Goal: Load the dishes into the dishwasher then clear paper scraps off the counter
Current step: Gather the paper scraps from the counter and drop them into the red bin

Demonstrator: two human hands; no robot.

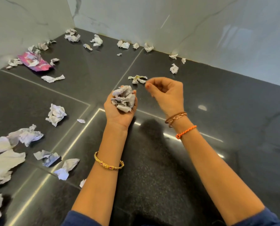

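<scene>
The flat torn scrap (138, 79) lies on the dark surface (234, 111) just at ten o'clock of the right hand (166, 92), its long axis running nine to three; that hand is nearer, fingers loosely curled and holding nothing. The left hand (119, 110), cupped palm-up, cradles one crumpled wad (123, 99) (some thirty scraps and one purple wrapper (36, 61) remain, mostly from seven to twelve o'clock).

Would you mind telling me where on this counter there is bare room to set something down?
The counter is bare right of the right hand, out to the marble wall, and between the forearms. It is crowded left of the left hand: crumpled scraps run to the purple wrapper and along the back wall.
</scene>
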